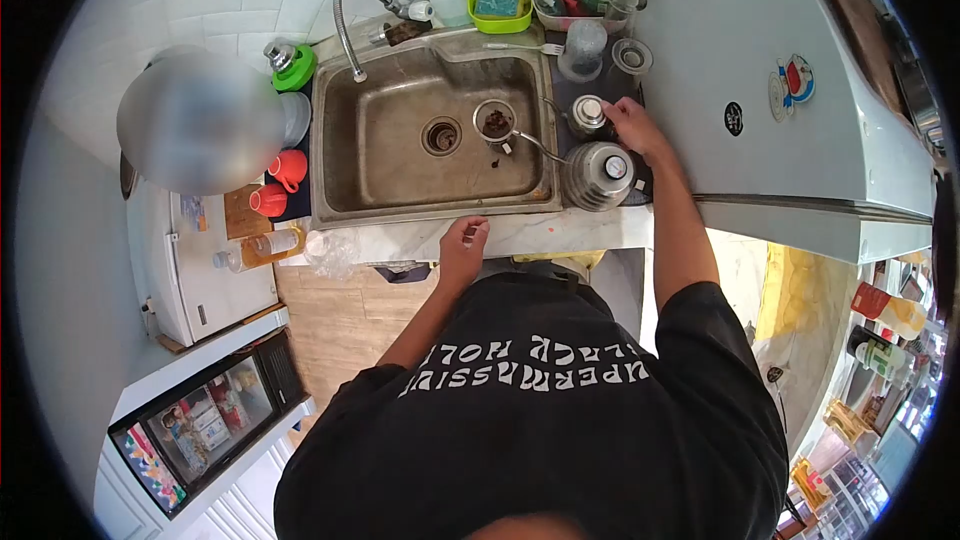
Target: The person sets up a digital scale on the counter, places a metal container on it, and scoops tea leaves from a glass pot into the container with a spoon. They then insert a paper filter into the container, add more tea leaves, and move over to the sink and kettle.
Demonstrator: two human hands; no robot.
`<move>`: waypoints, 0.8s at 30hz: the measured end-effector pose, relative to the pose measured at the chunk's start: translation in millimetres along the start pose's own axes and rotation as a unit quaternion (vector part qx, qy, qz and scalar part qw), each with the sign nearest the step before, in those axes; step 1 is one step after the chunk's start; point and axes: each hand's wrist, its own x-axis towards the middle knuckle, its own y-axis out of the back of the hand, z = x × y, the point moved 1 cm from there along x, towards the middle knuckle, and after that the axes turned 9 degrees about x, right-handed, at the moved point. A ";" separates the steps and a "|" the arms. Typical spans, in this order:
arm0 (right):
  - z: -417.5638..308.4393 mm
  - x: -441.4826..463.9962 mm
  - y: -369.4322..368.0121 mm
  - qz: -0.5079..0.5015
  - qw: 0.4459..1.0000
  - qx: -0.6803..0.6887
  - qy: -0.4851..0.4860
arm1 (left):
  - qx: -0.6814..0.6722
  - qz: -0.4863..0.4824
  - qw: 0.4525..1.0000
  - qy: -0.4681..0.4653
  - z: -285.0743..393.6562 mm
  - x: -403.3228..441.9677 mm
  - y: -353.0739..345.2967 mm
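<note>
My right hand (632, 127) is at the side of a small metal pot (589, 113) with a knobbed lid, right of the sink; its fingers are bent against the pot, and whether they grip it is unclear. Just in front of it stands a larger steel gooseneck kettle (600, 176), its spout reaching over the sink edge. My left hand (465, 236) hangs by the counter's front edge with its fingers curled; what they hold, if anything, cannot be made out. A cup or strainer with dark, wet contents (495, 123) sits in the sink's right part.
The steel sink (375, 205) has a flexible faucet (345, 25) behind it. A green sponge box (500, 6), a glass jar (582, 48) and a fridge (740, 70) are at the back and right. Red cups (288, 169), bottles (262, 245) and crumpled plastic (331, 252) lie left.
</note>
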 end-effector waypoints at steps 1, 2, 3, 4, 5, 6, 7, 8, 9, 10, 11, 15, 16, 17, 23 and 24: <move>5.1 4.6 0.7 -0.007 1.000 -0.012 -0.001 | 0.000 0.002 1.000 -0.001 -0.2 0.9 -0.9; 9.3 10.1 1.1 -0.014 1.000 -0.023 -0.002 | 0.001 0.004 1.000 -0.002 -0.3 1.7 -1.6; 9.7 11.5 1.0 -0.020 0.999 -0.035 -0.003 | 0.001 0.005 1.000 -0.004 -0.6 1.9 -2.1; 10.7 11.3 1.2 -0.016 0.999 -0.048 0.000 | 0.000 0.004 1.000 -0.002 -0.8 1.4 -2.5; 11.4 10.4 1.3 -0.011 0.998 -0.062 0.003 | -0.001 0.004 1.000 0.000 -1.1 0.6 -2.6; 7.4 6.8 1.0 -0.007 0.997 -0.075 0.007 | -0.002 0.005 1.000 0.002 1.1 0.2 -2.1; 3.5 3.2 0.6 -0.008 0.998 -0.060 -0.004 | 0.004 0.004 1.000 0.004 2.9 0.0 -1.3; -0.2 -0.2 0.3 -0.010 0.999 -0.044 -0.015 | 0.010 0.004 1.000 0.007 4.3 -0.6 -0.2; -5.1 -4.3 -0.6 -0.013 0.999 -0.029 -0.027 | 0.016 0.004 1.000 0.011 5.5 -2.0 0.9; -10.7 -7.7 -0.9 -0.012 0.999 -0.021 -0.041 | 0.008 0.008 1.000 0.015 3.6 -2.9 0.5; -16.6 -10.1 -0.7 -0.012 0.998 -0.015 -0.055 | -0.001 0.012 1.000 0.018 1.8 -2.8 -1.3; -14.3 -0.6 -3.0 0.000 0.997 -0.077 -0.029 | 0.001 0.017 1.000 0.006 7.8 -5.1 -0.9; -13.8 -0.2 -2.7 -0.009 0.996 -0.081 -0.035 | -0.001 0.016 1.000 0.008 8.8 -5.5 0.6; -13.8 0.1 -0.9 -0.018 0.995 -0.086 -0.040 | -0.002 0.014 1.000 0.010 9.8 -5.7 1.6; -4.2 2.2 -2.8 -0.006 0.997 -0.070 -0.025 | -0.012 0.021 1.000 0.013 -2.5 -6.2 -1.4; -3.7 2.7 -3.6 -0.007 0.998 -0.049 -0.029 | -0.013 0.020 1.000 0.015 -1.0 -6.2 -0.6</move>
